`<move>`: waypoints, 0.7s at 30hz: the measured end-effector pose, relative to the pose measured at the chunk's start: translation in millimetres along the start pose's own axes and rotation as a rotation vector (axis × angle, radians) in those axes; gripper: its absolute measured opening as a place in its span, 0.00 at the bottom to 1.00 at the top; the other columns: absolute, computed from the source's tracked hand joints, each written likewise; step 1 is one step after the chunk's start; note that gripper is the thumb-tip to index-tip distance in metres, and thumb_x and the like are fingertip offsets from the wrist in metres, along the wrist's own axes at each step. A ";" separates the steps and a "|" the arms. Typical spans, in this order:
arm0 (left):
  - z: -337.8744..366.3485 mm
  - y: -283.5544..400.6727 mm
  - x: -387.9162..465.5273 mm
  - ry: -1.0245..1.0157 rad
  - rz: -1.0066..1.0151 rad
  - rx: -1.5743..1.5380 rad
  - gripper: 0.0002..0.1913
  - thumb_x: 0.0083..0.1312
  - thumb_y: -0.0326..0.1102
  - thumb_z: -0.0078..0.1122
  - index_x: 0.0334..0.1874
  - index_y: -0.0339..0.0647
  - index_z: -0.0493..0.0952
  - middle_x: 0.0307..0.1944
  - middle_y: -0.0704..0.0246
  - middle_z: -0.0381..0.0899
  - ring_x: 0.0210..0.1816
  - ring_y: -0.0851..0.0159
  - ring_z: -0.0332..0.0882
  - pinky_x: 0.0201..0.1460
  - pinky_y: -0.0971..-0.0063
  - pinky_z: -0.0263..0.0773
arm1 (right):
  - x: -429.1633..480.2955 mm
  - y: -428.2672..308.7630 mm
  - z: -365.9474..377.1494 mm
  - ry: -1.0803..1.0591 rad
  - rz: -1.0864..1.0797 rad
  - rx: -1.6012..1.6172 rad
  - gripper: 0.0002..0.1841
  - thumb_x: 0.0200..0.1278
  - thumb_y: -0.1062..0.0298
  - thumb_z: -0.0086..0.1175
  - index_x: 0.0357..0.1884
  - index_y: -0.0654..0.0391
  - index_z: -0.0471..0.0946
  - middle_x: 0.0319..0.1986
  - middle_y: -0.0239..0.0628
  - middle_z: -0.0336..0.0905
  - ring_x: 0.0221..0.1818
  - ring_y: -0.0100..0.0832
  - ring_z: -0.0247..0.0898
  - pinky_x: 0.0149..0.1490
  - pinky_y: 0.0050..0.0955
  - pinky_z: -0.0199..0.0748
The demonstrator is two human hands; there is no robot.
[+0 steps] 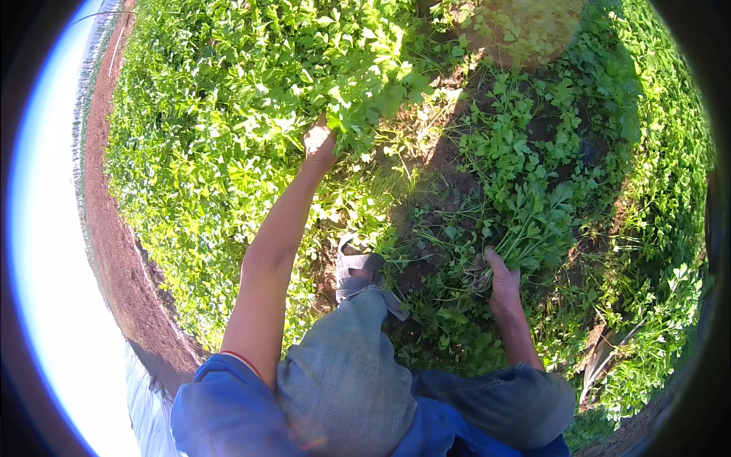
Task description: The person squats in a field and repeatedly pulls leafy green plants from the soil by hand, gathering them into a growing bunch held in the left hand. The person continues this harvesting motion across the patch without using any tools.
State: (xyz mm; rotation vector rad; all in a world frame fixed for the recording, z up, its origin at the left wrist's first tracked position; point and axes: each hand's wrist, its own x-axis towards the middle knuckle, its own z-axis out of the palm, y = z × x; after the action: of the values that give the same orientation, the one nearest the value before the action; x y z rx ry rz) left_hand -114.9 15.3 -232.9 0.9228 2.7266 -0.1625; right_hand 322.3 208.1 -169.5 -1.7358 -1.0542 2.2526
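My right hand [505, 283] is closed around the stems of a bunch of leafy green plants [539, 228], which look like celery or parsley. The leaves fan out up and to the right, and pale, thin roots [478, 275] stick out on the left of the thumb. Further up, my left hand [321, 140] reaches into the sunlit standing crop [257, 103]. Leaves cover its fingers, so whether it grips any stems is hidden. Shaded plants [508, 137] with thin stems lie or lean over the soil ahead of my right hand.
My sandalled foot [358, 274] and bent denim knee [342, 354] are between my arms. Dark soil [451, 183] shows between the plants. A reddish dirt strip [114, 228] borders the field on the left, with plastic sheeting [148, 394] below. More crop [668, 114] grows at right.
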 end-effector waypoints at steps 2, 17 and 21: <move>2.6 -3.6 7.1 0.250 0.115 -0.047 0.22 0.56 0.30 0.58 0.54 0.38 0.72 0.54 0.53 0.76 0.49 0.46 0.79 0.47 0.55 0.77 | 1.2 -3.5 -0.7 0.023 -0.011 0.015 0.21 0.61 0.66 0.67 0.54 0.62 0.77 0.46 0.34 0.81 0.47 0.28 0.76 0.57 0.32 0.72; 18.5 -52.4 16.9 0.055 0.319 -0.036 0.15 0.66 0.47 0.58 0.40 0.41 0.82 0.34 0.61 0.83 0.37 0.59 0.81 0.39 0.62 0.77 | 6.0 -23.8 21.3 0.172 -0.073 -0.096 0.26 0.63 0.63 0.66 0.60 0.63 0.73 0.52 0.36 0.77 0.54 0.31 0.72 0.63 0.34 0.66; -24.6 -38.9 8.7 0.008 0.166 -0.451 0.17 0.69 0.46 0.59 0.48 0.39 0.81 0.38 0.62 0.85 0.37 0.63 0.82 0.38 0.65 0.77 | 7.6 -23.1 14.8 0.197 -0.096 -0.140 0.28 0.63 0.63 0.66 0.61 0.63 0.72 0.54 0.36 0.76 0.55 0.31 0.72 0.64 0.33 0.65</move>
State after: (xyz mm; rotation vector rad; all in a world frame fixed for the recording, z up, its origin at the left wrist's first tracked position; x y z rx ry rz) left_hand -150.3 -5.9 -210.8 0.9991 2.5135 0.4671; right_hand 299.3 222.4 -160.8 -1.8705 -1.2478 1.9470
